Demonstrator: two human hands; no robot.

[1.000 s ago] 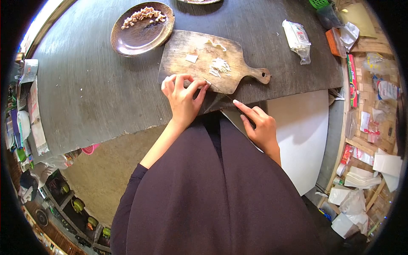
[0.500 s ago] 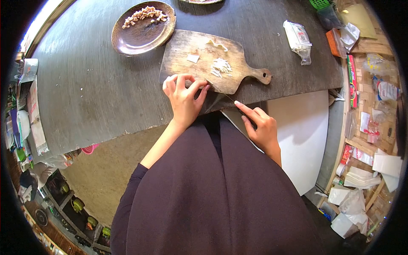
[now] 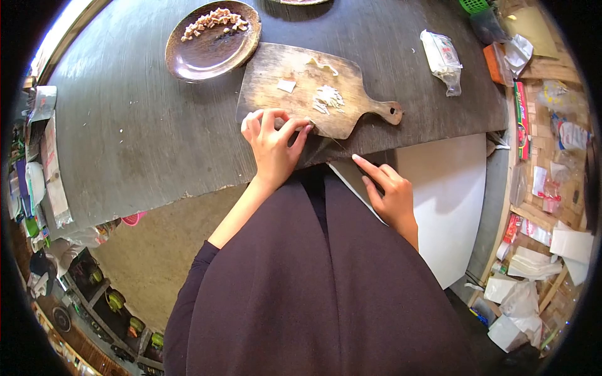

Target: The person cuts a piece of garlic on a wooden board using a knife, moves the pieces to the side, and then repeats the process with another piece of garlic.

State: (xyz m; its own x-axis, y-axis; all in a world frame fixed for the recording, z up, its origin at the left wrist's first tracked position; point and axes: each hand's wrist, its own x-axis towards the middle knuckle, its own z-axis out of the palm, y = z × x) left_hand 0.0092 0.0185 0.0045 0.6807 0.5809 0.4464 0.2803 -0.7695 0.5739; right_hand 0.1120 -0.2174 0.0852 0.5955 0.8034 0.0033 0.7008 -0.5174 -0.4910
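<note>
A wooden cutting board (image 3: 266,78) lies near the table's front edge. On it are a small pile of thin white strips (image 3: 327,99), a flat white square (image 3: 286,86) and a curled pale strip (image 3: 323,66). My left hand (image 3: 274,145) is at the board's front left edge, its thumb and fingertips closed together; what they pinch is too small to make out. A thin knife (image 3: 332,139) runs from those fingertips towards my right hand (image 3: 390,193), which grips its handle with the index finger stretched along it.
A brown plate (image 3: 210,53) with chopped pieces (image 3: 214,21) stands behind the board, to the left. A white plastic package (image 3: 442,57) lies at the right of the dark table (image 3: 144,138). Bags and papers line the right side; shelves stand at lower left.
My right hand has moved slightly right and down with the knife, drawing it back a little from my left fingertips. My left hand has hardly moved.
</note>
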